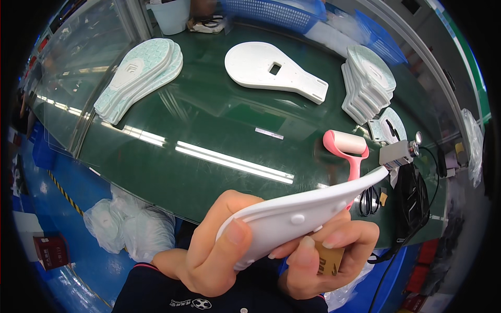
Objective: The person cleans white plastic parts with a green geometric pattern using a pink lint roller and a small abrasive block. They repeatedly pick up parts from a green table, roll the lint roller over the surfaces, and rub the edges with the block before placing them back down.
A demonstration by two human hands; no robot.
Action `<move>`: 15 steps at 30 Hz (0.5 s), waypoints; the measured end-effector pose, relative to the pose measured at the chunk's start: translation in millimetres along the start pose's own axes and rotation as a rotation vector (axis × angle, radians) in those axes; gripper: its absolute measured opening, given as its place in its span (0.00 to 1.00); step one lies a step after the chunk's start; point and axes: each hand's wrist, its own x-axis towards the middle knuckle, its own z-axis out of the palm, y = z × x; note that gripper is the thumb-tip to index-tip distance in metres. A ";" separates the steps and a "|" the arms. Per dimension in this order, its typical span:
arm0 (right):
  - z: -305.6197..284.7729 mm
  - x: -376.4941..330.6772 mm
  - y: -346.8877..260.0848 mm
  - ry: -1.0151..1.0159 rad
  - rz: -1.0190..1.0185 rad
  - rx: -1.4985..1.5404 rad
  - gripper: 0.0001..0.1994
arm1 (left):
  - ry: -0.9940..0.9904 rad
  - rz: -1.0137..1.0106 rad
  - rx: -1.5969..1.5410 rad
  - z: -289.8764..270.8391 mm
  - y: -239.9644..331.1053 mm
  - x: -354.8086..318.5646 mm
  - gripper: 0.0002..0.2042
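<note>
My left hand (pixel 216 250) is closed around the wide end of a white plastic paddle-shaped panel (pixel 282 224), thumb on its near face. The panel is tilted up on its side, with small round bumps on the face toward me, and its narrow end points to the upper right. Beneath its lower edge, my right hand (pixel 305 271) pinches a small brown adhesive-backing piece (pixel 330 259). Its fingertips are close to the panel edge; whether they press on it I cannot tell. Farther off, a similar white panel (pixel 253 65) with a rectangular hole lies on the green table (pixel 209 125).
Stacks of pale-green-patterned panels stand at left (pixel 138 73) and right (pixel 370 78). A pink-handled lint roller (pixel 348 143), a small bottle with a metal top (pixel 395 154) and a black bag (pixel 412 198) lie at right. Blue baskets (pixel 276 13) line the back.
</note>
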 end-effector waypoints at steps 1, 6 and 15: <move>-2.9 -0.3 -0.7 -0.042 0.012 -0.050 0.15 | -0.001 -0.009 -0.005 0.2 1.3 -0.4 0.20; -2.2 -2.9 2.9 -0.052 -0.064 -0.099 0.18 | -0.105 0.041 -0.047 -5.6 -4.9 -1.6 0.18; -5.1 -5.5 1.0 -0.051 -0.026 -0.174 0.25 | -0.285 -0.009 -0.157 -19.6 -3.3 -1.7 0.17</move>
